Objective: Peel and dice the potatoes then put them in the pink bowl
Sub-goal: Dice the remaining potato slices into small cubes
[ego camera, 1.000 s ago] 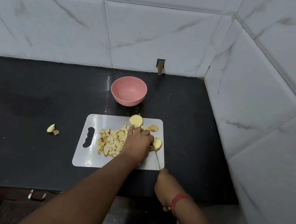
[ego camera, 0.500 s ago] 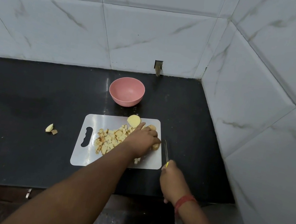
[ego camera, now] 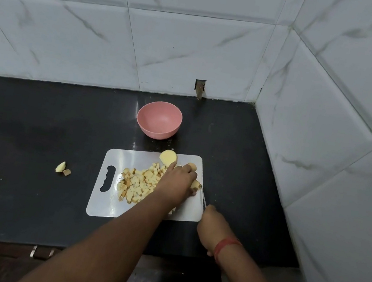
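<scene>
A white cutting board (ego camera: 106, 206) lies on the black counter and carries a heap of diced potato (ego camera: 138, 183). My left hand (ego camera: 177, 183) holds down a potato piece (ego camera: 196, 184) at the board's right side, fingers curled over it. My right hand (ego camera: 211, 226) grips a knife (ego camera: 203, 197) whose blade touches that piece. A potato half (ego camera: 168, 157) and a smaller piece (ego camera: 192, 166) lie at the board's far edge. The pink bowl (ego camera: 159, 119) stands behind the board; nothing shows inside it.
Two potato scraps (ego camera: 63, 168) lie on the counter (ego camera: 35, 131) left of the board. Tiled walls close the back and the right side. The counter's front edge runs just below my forearms.
The knife was lifted off to the right of the potato piece half a second ago; now its blade is back against the piece under my left hand.
</scene>
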`<state>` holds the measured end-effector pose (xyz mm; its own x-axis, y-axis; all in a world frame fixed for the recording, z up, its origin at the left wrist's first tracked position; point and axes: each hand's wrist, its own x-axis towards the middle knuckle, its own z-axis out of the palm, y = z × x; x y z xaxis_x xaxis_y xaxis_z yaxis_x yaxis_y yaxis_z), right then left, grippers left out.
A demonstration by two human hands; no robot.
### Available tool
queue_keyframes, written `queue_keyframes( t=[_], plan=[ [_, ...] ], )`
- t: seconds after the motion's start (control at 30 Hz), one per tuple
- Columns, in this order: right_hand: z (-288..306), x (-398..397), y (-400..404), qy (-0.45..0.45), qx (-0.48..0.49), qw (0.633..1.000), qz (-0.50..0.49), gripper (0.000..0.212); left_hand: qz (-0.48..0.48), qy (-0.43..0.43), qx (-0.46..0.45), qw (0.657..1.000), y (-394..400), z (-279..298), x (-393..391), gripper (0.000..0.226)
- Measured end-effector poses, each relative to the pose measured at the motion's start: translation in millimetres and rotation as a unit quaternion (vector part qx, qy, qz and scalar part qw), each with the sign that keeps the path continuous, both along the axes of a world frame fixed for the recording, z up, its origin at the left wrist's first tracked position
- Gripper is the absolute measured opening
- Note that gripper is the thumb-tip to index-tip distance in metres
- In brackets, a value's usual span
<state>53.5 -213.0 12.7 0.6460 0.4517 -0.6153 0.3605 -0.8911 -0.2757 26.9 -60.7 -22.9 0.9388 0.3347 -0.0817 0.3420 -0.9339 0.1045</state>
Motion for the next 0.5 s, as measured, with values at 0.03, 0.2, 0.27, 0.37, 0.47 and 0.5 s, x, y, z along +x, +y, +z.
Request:
queue_keyframes(
  t=[0.03, 0.2, 0.27, 0.37, 0.47, 0.5],
  plan=[
    [-1.4, -0.6, 2.4, -0.001, -0.004, 1.000, 0.005, 0.044, -0.001, 0.000, -0.003, 1.000, 0.6, -0.2, -0.1, 0.039],
    [-1.0, -3.0, 4.8, 0.001, -0.006, 0.999, 0.031, 0.040, -0.001, -0.005, -0.022, 1.000, 2.9, 0.3, -0.4, 0.040],
    [1.1, -3.3, 3.7, 0.001, 0.000, 0.999, 0.041, 0.038, -0.001, -0.005, -0.021, 1.000, 3.1, -0.6, 0.1, 0.041],
    [1.7, -4.0, 2.2, -0.004, 0.009, 0.999, 0.052, 0.035, 0.000, -0.003, -0.020, 1.000, 3.3, -2.2, 0.9, 0.043],
    [1.3, -4.5, 2.4, -0.006, 0.009, 0.998, 0.055, 0.035, -0.003, -0.001, -0.020, 1.000, 3.0, -0.9, 2.2, 0.044],
    [1.4, -4.7, 2.6, -0.005, 0.007, 0.998, 0.055, 0.036, -0.003, 0.000, -0.020, 1.000, 2.9, -0.2, 2.5, 0.043]
  ],
)
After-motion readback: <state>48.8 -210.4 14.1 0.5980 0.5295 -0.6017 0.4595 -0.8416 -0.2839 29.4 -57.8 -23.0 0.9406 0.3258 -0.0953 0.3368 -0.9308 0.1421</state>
